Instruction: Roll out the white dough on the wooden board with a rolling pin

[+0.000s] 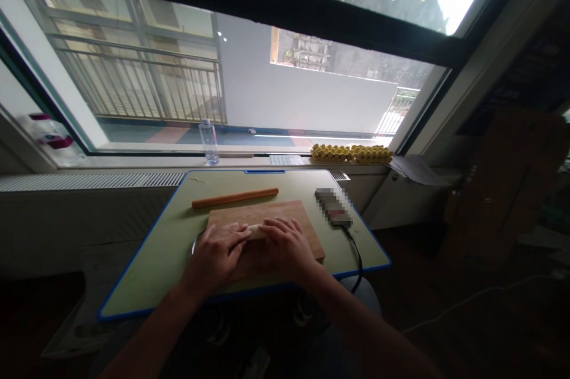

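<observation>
A wooden cutting board (pixel 285 212) lies near the middle of a small table. Across it runs a pale roll of dough (pixel 255 231), its visible middle showing between my hands. My left hand (pixel 220 248) rests palm down over the roll's left part, fingers stretched out. Over the right part lies my right hand (pixel 287 239), its fingers also extended and flat. Both hands cover the dough's ends. Behind the board is a wooden rolling pin (pixel 235 198). A thin shiny curved edge (pixel 195 243) shows beside the left hand; what it belongs to is hidden.
The green table (pixel 151 260) has a blue rim. A pixelated device (pixel 333 207) with a black cable (pixel 357 257) lies on the right. Thin pale scraps (pixel 198 180) sit at the back left. On the windowsill stand a clear bottle (pixel 209 142) and yellow trays (pixel 351 153).
</observation>
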`<state>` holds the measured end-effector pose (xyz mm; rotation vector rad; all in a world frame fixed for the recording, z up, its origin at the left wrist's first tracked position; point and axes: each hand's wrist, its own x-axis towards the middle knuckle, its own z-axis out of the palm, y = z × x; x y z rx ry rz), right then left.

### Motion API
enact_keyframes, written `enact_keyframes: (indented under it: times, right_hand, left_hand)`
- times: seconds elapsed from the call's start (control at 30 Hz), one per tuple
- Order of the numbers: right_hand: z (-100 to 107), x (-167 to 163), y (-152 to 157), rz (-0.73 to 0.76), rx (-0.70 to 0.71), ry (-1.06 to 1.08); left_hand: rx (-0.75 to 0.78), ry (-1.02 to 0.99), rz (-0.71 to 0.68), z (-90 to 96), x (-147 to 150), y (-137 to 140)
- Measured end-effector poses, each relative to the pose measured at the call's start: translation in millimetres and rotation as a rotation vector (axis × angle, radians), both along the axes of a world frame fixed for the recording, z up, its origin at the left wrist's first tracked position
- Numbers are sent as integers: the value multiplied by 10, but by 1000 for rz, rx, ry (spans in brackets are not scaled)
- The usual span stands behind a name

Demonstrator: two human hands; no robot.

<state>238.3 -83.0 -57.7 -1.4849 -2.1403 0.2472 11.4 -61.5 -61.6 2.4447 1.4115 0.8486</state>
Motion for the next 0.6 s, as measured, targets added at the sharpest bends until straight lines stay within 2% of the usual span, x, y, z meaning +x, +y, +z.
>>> enact_keyframes:
  times: [0.1, 0.23, 0.47, 0.6]
  right_hand:
    - [98, 203, 170, -10, -43, 88]
    - [219, 368, 359, 31, -112, 82]
    - [274, 426, 497, 110, -163, 52]
    - [463, 335, 582, 152, -114, -151]
  left_hand:
    - [-18, -95, 19, 36, 17, 46]
    - [-103, -181, 84, 56, 56, 112]
    - [-101, -60, 143, 124, 106, 54]
    - [-79, 19, 224, 180, 160, -28]
